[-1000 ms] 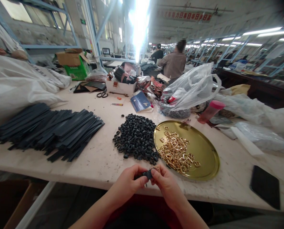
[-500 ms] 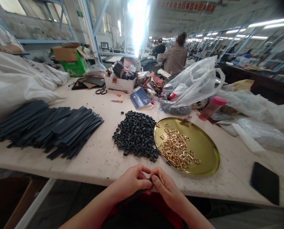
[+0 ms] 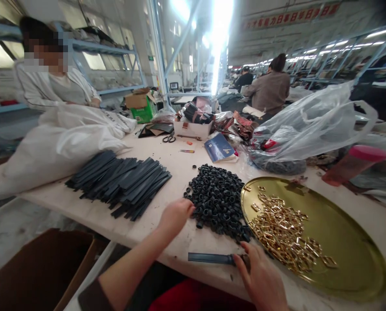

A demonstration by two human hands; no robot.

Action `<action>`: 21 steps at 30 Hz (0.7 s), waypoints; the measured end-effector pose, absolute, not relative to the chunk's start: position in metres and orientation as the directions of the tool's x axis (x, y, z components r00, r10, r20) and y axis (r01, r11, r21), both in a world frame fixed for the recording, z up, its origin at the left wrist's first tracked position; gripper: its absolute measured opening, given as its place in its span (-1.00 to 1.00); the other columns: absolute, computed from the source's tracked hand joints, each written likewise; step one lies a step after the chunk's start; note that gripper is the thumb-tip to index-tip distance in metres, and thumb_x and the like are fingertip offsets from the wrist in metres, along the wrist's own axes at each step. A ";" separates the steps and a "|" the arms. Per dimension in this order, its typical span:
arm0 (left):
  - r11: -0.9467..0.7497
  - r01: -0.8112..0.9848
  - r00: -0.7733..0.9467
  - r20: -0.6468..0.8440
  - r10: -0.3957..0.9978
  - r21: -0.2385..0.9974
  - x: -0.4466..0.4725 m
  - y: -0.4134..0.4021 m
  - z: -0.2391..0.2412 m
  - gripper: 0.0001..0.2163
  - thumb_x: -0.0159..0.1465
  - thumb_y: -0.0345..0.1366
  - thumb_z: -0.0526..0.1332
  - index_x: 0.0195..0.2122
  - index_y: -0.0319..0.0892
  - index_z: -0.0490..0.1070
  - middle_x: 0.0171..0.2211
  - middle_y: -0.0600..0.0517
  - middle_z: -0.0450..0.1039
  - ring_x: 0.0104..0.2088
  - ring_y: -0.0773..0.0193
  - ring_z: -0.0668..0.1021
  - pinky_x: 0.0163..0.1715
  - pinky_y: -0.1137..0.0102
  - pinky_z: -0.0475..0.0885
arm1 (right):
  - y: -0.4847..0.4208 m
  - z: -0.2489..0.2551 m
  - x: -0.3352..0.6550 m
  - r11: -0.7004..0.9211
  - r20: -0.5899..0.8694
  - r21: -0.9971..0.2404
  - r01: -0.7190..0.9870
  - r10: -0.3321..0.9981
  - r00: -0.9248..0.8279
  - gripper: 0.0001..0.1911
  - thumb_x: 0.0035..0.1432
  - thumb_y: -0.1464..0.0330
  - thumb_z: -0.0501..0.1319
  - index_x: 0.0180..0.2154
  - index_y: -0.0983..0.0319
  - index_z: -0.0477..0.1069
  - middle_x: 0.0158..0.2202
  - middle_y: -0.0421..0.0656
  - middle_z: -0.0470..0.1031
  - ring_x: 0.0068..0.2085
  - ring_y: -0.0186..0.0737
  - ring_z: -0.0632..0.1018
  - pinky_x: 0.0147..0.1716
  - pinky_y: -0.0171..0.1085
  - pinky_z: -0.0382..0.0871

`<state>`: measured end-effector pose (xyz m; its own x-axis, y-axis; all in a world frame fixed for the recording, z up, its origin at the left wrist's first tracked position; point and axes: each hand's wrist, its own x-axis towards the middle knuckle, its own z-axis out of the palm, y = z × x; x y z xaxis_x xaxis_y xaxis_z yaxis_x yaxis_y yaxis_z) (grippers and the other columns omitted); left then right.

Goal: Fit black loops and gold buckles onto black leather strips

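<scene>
My right hand [image 3: 260, 274] holds one end of a dark strap [image 3: 208, 258] between thumb and fingers. The strap's free end points left over the table's front edge, and its held end is partly hidden by my fingers. At the left edge of a heap of small black loops [image 3: 217, 198] is my left hand [image 3: 177, 216], its fingers closed together and pointing toward the loops; what they pinch, if anything, is hidden. Gold buckles [image 3: 277, 226] lie loose on a round gold tray [image 3: 348, 242], just right of the heap and beyond my right hand.
Dark strips [image 3: 124, 181] are stacked left of the loops, beside a large white sack [image 3: 59, 147]. Behind lie scissors [image 3: 169, 138], a blue booklet [image 3: 220, 147] and a clear plastic bag [image 3: 296, 129]. A person [image 3: 56, 82] stands at the far left.
My hands have parted: the left moved forward to the loops, while the right lowered the strap to the table's front edge. The view has swung left, bringing a person into sight.
</scene>
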<state>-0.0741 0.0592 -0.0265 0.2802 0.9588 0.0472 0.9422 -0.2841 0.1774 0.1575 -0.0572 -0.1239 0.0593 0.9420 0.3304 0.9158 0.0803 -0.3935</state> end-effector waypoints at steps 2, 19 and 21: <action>-0.152 0.985 0.143 0.106 0.984 0.077 -0.113 0.089 -0.014 -0.74 0.25 -0.26 -0.06 -0.23 -0.22 0.39 -0.24 -0.12 0.41 -0.24 0.18 0.46 -0.25 0.37 0.29 | -0.056 -0.130 0.161 0.115 0.404 -0.350 0.930 0.914 0.039 -0.59 0.14 0.08 -0.05 -0.16 0.24 0.27 -0.23 0.00 0.45 -0.26 -0.06 0.52 -0.34 -0.16 0.41; -0.509 0.855 0.470 0.561 0.681 -0.098 -0.127 0.061 0.004 -0.88 0.21 -0.34 0.03 -0.35 -0.20 0.34 -0.34 -0.04 0.41 -0.28 0.21 0.44 -0.25 0.34 0.26 | -0.058 -0.075 0.158 -0.086 -0.019 -0.974 0.209 0.954 0.300 -0.56 0.13 0.04 -0.07 -0.20 0.25 0.27 -0.36 -0.10 0.38 -0.50 -0.30 0.37 -0.52 -0.29 0.28; -0.782 0.617 0.681 0.558 0.475 -0.087 -0.099 0.028 0.006 -0.89 0.22 -0.39 0.04 -0.31 -0.16 0.34 -0.32 0.01 0.43 -0.28 0.27 0.44 -0.23 0.36 0.25 | -0.059 -0.052 0.148 -0.208 -0.210 -0.976 -0.059 0.977 0.023 -0.50 0.12 -0.01 -0.13 -0.24 0.25 0.29 -0.41 -0.13 0.38 -0.52 -0.33 0.35 -0.60 -0.35 0.21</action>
<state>-0.0989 0.0279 0.0059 0.6807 0.4751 0.5576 0.6173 -0.7819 -0.0873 0.1479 -0.0594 -0.0520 0.0234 0.9774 -0.2100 -0.0591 -0.2083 -0.9763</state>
